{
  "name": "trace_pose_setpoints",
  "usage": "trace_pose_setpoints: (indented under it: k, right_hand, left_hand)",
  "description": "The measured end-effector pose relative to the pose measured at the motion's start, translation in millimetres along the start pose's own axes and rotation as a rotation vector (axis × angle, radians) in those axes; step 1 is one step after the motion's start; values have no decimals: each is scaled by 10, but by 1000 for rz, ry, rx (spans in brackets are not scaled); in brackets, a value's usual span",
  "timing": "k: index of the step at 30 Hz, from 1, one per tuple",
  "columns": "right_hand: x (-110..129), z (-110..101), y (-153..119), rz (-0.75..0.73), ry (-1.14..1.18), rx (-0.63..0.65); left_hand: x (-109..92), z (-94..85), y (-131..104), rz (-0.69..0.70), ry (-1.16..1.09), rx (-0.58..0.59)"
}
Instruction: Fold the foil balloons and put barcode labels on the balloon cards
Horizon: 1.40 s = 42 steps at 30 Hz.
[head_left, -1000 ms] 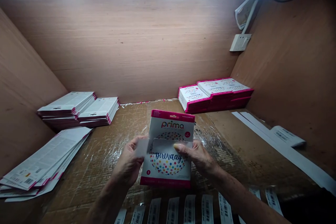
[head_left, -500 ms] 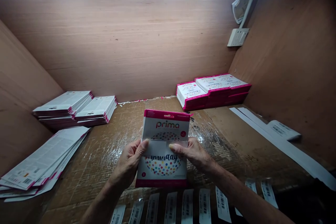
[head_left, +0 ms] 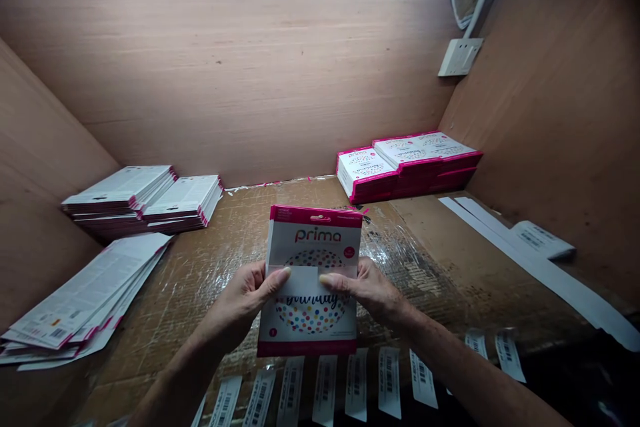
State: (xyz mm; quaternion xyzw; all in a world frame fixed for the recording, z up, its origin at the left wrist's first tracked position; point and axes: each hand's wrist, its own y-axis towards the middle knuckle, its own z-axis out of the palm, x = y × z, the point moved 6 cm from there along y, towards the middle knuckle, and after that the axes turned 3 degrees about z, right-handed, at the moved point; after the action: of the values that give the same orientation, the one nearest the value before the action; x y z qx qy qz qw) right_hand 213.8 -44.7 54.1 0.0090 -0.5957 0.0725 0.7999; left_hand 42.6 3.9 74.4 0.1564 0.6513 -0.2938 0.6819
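Between my two hands stands a white and magenta "prima" birthday balloon packet [head_left: 310, 317], its printed front facing me and its hang hole at the top. It looks thick, perhaps several packets together. Across its middle lies a blank white label [head_left: 303, 281] with clear film at its sides, covering part of the print. My left hand [head_left: 249, 293] grips the left edge, thumb on the label's left part. My right hand [head_left: 374, 288] grips the right edge, thumb tip at the label's right end. The fingers behind the packet are hidden.
Barcode labels [head_left: 325, 390] hang in a row along the near edge of the cardboard surface [head_left: 200, 280]. Packet stacks [head_left: 120, 185] and fanned cards [head_left: 85, 293] lie left; more packets [head_left: 370, 177] stand back right. White paper strips [head_left: 530, 267] lie right, below a wall socket [head_left: 460, 57].
My left thumb has slid slightly right along the label. The packet stays gripped in both hands, and the camera view has shifted a little.
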Motion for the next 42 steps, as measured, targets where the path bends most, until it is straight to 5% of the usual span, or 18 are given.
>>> trace_pose_setpoints:
  k: [9, 20, 24, 27, 29, 32, 35, 38, 42]
  right_hand:
    - [20, 23, -39, 9, 35, -8]
    - [61, -41, -58, -24, -124, -105]
    - [369, -640, -408, -29, -500, -72]
    - [644, -1442, -999, -6, -918, -320]
    - [644, -1843, -1358, 115, -1042, -358]
    - [527, -2071, -1709, 207, -1159, -281]
    - [512, -2010, -1895, 203, -1241, -273]
    - [651, -1827, -1897, 176, -1134, -440]
    - [726, -1179, -1381, -20, -624, -529]
  left_hand:
    - [-41, 65, 64, -15, -46, 128]
    - [-68, 89, 137, -13, 70, -35]
    - [-49, -4, 111, -159, 16, -140]
    - [-44, -84, 56, -250, -67, -237]
    - [-65, -104, 37, -249, -83, -267]
    - [-54, -80, 61, -256, -73, -255]
    - [-18, -19, 108, -242, -48, -226]
    - [-43, 97, 127, -114, 8, -163]
    - [-85, 248, 123, 43, -23, -129]
